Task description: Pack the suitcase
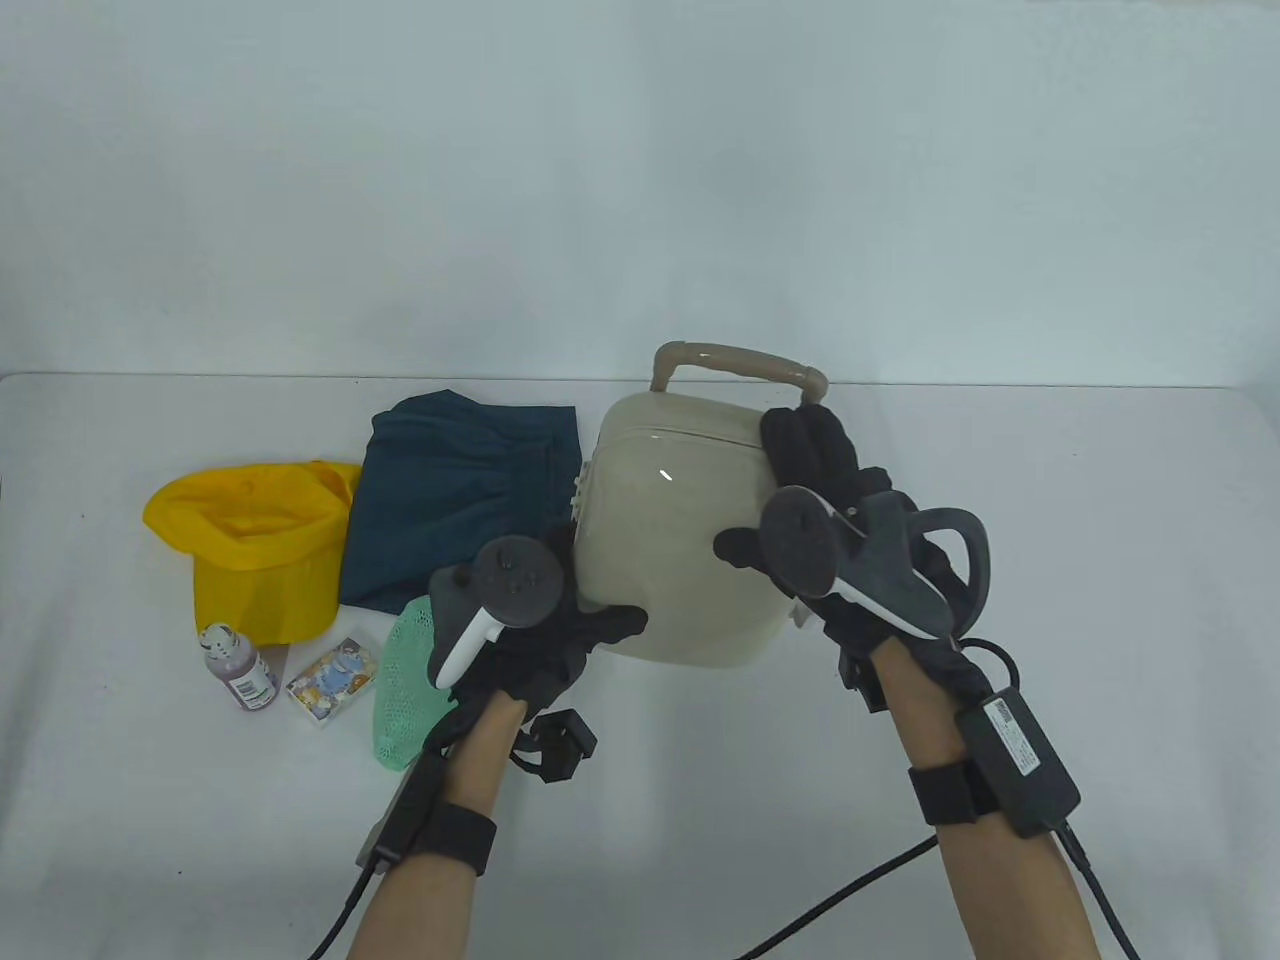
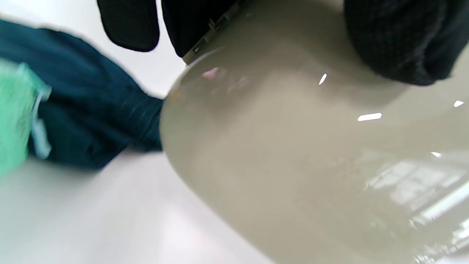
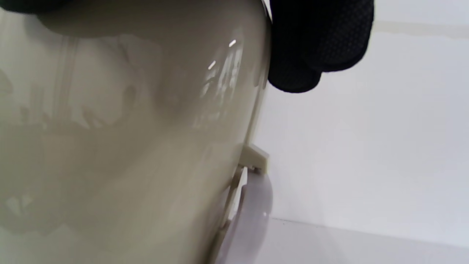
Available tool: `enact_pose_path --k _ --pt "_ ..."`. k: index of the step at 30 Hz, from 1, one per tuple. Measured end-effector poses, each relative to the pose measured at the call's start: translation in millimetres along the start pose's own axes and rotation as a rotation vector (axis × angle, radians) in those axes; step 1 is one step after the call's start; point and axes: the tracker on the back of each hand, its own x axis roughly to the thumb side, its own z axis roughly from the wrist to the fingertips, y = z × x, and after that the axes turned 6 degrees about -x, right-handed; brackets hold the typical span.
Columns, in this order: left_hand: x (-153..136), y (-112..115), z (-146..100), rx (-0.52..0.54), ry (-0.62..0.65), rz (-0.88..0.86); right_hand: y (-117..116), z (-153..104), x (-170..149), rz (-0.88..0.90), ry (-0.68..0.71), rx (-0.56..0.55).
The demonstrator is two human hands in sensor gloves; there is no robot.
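Suitcase: a small beige hard-shell suitcase (image 1: 680, 530) with a curved tan handle (image 1: 740, 365) is seen tilted on the white table (image 1: 1100, 600), its glossy shell toward the camera.
Left hand: the left hand (image 1: 545, 640) is curled round the lower left corner, thumb on the shell, fingers at the seam.
Right hand: the right hand (image 1: 830, 500) is clasped over the right edge, fingers wrapped behind, thumb pressed on the front.
Handling: the shell is judged rigid, light and slippery; edges, seam or handle are the surer holds.
Waiting items: a dark teal folded garment (image 1: 460, 490), yellow fabric cap (image 1: 255, 550), green mesh pouch (image 1: 405, 680), small bottle (image 1: 238, 665) and printed card pack (image 1: 330, 682) are laid just left.
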Motion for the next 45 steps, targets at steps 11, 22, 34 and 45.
enact_pose_path --k 11,22,34,45 --pt "73.7 -57.6 18.8 -0.014 0.158 0.222 -75.5 -58.7 -77.9 0.603 -0.325 0.136" --pt "85.6 2.3 89.2 -0.215 0.009 0.418 -168.7 -95.3 -96.3 0.874 -0.494 0.485" --pt "47.7 53.5 147.9 -0.481 -0.149 0.361 -192.0 -97.2 -93.3 0.790 -0.542 0.610" --pt "17.7 65.3 176.0 -0.638 -0.219 0.203 -193.5 -93.8 -85.9 0.673 -0.536 0.567"
